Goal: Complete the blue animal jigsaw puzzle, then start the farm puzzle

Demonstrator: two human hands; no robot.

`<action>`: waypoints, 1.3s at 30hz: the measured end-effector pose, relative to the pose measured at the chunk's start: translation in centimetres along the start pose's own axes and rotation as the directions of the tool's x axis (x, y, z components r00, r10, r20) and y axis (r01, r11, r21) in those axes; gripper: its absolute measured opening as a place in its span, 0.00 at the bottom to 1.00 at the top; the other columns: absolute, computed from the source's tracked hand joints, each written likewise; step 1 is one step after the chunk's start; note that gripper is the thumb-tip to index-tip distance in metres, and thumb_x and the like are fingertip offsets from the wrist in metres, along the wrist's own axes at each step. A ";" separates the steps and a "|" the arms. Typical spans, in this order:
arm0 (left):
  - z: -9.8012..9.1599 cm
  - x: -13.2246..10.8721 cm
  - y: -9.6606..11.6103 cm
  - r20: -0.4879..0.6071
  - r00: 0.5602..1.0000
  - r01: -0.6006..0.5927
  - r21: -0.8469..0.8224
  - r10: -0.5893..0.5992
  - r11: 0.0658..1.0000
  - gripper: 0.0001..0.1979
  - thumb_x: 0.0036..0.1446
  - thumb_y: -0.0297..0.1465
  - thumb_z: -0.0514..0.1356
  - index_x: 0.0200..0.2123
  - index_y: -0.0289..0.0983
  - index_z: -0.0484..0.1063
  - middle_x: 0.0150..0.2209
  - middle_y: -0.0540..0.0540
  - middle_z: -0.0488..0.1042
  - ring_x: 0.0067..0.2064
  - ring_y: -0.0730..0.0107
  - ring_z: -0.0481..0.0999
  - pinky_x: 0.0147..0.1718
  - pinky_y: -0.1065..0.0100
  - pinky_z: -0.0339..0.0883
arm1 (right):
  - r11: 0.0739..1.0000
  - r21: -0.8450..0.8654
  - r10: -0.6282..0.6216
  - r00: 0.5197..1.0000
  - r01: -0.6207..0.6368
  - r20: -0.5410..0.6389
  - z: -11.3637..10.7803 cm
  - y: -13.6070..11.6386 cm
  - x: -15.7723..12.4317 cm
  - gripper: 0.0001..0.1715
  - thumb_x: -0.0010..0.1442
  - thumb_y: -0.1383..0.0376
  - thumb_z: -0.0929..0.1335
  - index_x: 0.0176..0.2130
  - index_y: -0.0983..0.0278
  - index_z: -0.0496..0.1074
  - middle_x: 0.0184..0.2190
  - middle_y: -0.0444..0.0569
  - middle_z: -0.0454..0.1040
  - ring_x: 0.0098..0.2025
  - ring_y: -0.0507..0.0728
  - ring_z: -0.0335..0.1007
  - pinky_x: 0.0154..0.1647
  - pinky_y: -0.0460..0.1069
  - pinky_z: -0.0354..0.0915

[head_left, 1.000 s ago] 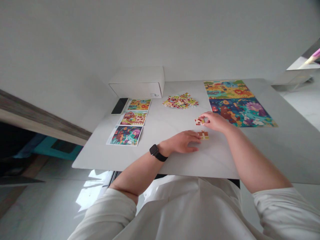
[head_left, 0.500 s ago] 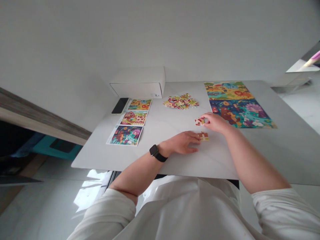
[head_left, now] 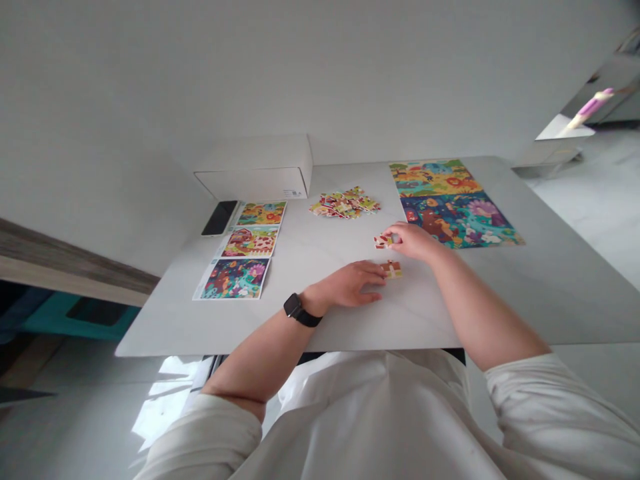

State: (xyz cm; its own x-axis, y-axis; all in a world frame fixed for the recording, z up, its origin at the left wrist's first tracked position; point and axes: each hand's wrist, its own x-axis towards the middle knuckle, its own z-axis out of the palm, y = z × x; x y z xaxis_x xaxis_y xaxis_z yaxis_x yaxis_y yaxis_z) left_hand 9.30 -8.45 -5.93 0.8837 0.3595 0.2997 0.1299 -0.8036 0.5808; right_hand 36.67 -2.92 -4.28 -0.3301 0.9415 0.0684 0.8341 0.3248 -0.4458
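Note:
My right hand (head_left: 410, 240) pinches a jigsaw puzzle piece (head_left: 381, 241) with dark red and white patches, just above or on the table; I cannot tell which. Nearer to me lies a brown and cream joined bit of puzzle (head_left: 393, 269). My left hand (head_left: 353, 285) rests flat with fingers stretched, its fingertips touching the left edge of that brown bit. Beyond both hands is a heap of loose puzzle pieces (head_left: 345, 203) in red, yellow and green.
On the left lies a sheet with three small pictures (head_left: 249, 241), beside a phone (head_left: 220, 218) and a white box (head_left: 255, 183). Two assembled puzzles, an animal savanna (head_left: 435, 179) and a dark blue forest (head_left: 460, 220), lie at the right. The table (head_left: 210, 327) meets the wall behind.
The camera view has turned slightly right, so everything sits further left. Both hands keep nearly the same places on the table, the right still pinching its piece.

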 end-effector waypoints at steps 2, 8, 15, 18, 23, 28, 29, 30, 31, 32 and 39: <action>-0.1 0.0 0.0 0.003 1.000 0.010 -0.001 -0.010 1.000 0.17 0.69 0.40 0.66 0.57 0.43 0.83 0.63 0.39 0.81 0.69 0.51 0.76 0.72 0.49 0.67 | 1.000 -0.012 0.000 1.000 0.000 0.002 -0.1 -0.2 0.0 0.18 0.61 0.68 0.74 0.51 0.60 0.83 0.50 0.52 0.83 0.39 0.57 0.77 0.48 0.50 0.72; -0.2 0.0 0.1 0.007 1.000 0.018 0.013 -0.018 1.000 0.17 0.69 0.39 0.65 0.57 0.42 0.83 0.64 0.39 0.80 0.69 0.51 0.75 0.72 0.48 0.67 | 0.996 -0.055 -0.066 0.997 0.068 0.037 -0.6 -0.2 0.0 0.18 0.62 0.68 0.74 0.52 0.61 0.83 0.51 0.53 0.83 0.41 0.57 0.78 0.48 0.49 0.70; -0.2 -0.1 0.1 0.009 1.000 0.027 -0.014 -0.027 1.000 0.17 0.69 0.41 0.66 0.58 0.43 0.83 0.65 0.39 0.80 0.70 0.51 0.75 0.73 0.47 0.66 | 0.996 0.017 -0.089 0.990 0.087 0.108 -2.1 -1.0 -0.5 0.16 0.61 0.69 0.74 0.49 0.59 0.83 0.46 0.49 0.84 0.35 0.54 0.76 0.42 0.48 0.67; -0.2 -0.1 0.2 0.005 1.000 0.024 -0.019 -0.024 1.000 0.17 0.69 0.41 0.65 0.58 0.44 0.83 0.65 0.39 0.79 0.70 0.51 0.75 0.73 0.47 0.66 | 0.996 0.012 -0.089 0.986 0.088 0.143 -2.7 -0.9 -0.8 0.15 0.59 0.68 0.75 0.47 0.59 0.84 0.47 0.48 0.84 0.34 0.54 0.76 0.41 0.47 0.67; -0.4 0.0 0.4 0.011 1.000 0.011 -0.026 -0.011 1.000 0.16 0.69 0.39 0.66 0.56 0.43 0.84 0.64 0.39 0.80 0.70 0.50 0.75 0.73 0.47 0.66 | 0.997 -0.008 -0.078 0.974 0.082 0.214 -2.8 -0.4 -1.3 0.12 0.58 0.66 0.76 0.44 0.58 0.84 0.46 0.46 0.84 0.35 0.54 0.76 0.39 0.46 0.67; -0.2 0.0 0.3 0.001 1.000 0.009 -0.020 -0.009 1.000 0.16 0.68 0.38 0.66 0.56 0.43 0.84 0.65 0.39 0.79 0.70 0.52 0.75 0.72 0.48 0.67 | 0.997 -0.012 -0.077 0.967 0.082 0.243 -2.8 -0.7 -1.6 0.11 0.57 0.66 0.78 0.43 0.58 0.85 0.46 0.47 0.83 0.36 0.54 0.76 0.39 0.47 0.67; -0.2 0.0 0.3 0.005 1.000 0.008 -0.018 -0.008 1.000 0.16 0.68 0.38 0.67 0.56 0.43 0.83 0.65 0.40 0.79 0.70 0.52 0.75 0.72 0.48 0.67 | 0.996 -0.007 -0.080 0.966 0.084 0.247 -2.8 -0.9 -1.6 0.10 0.57 0.66 0.78 0.42 0.57 0.85 0.46 0.47 0.83 0.36 0.54 0.76 0.39 0.47 0.67; -0.3 0.0 0.3 0.009 1.000 0.008 -0.018 -0.008 1.000 0.16 0.68 0.38 0.67 0.56 0.44 0.83 0.65 0.40 0.79 0.70 0.52 0.75 0.73 0.48 0.66 | 0.996 0.001 -0.083 0.964 0.086 0.252 -2.8 -1.1 -1.6 0.09 0.58 0.65 0.78 0.42 0.57 0.85 0.46 0.47 0.83 0.36 0.54 0.76 0.40 0.47 0.67; -0.3 0.0 0.3 0.012 1.000 0.007 -0.019 -0.007 1.000 0.16 0.68 0.38 0.67 0.56 0.44 0.83 0.65 0.40 0.79 0.70 0.52 0.75 0.73 0.48 0.66 | 0.996 0.011 -0.088 0.962 0.088 0.258 -2.8 -1.3 -1.7 0.09 0.58 0.65 0.78 0.41 0.57 0.85 0.46 0.47 0.82 0.36 0.54 0.76 0.40 0.47 0.67; -0.3 0.0 0.3 0.013 1.000 0.006 -0.020 -0.006 1.000 0.16 0.68 0.38 0.66 0.56 0.44 0.84 0.65 0.40 0.79 0.70 0.52 0.74 0.73 0.48 0.66 | 0.996 0.021 -0.092 0.960 0.090 0.263 -2.8 -1.4 -1.7 0.09 0.58 0.65 0.78 0.41 0.58 0.85 0.46 0.47 0.82 0.36 0.54 0.76 0.40 0.47 0.67; -0.2 0.0 0.2 0.000 1.000 0.005 -0.027 -0.005 1.000 0.16 0.68 0.37 0.67 0.57 0.43 0.83 0.65 0.39 0.79 0.70 0.51 0.75 0.73 0.48 0.66 | 0.995 0.040 -0.100 0.959 0.092 0.267 -2.5 -1.6 -1.6 0.09 0.59 0.68 0.77 0.42 0.59 0.84 0.47 0.49 0.81 0.37 0.54 0.75 0.42 0.47 0.67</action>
State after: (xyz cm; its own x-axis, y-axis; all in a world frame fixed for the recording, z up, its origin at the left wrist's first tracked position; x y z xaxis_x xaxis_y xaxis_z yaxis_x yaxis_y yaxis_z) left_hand 9.19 -8.54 -5.67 0.8831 0.3635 0.2966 0.1222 -0.7886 0.6027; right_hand 36.95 -4.70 -1.40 -0.5174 0.8461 -0.1282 0.7816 0.4063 -0.4732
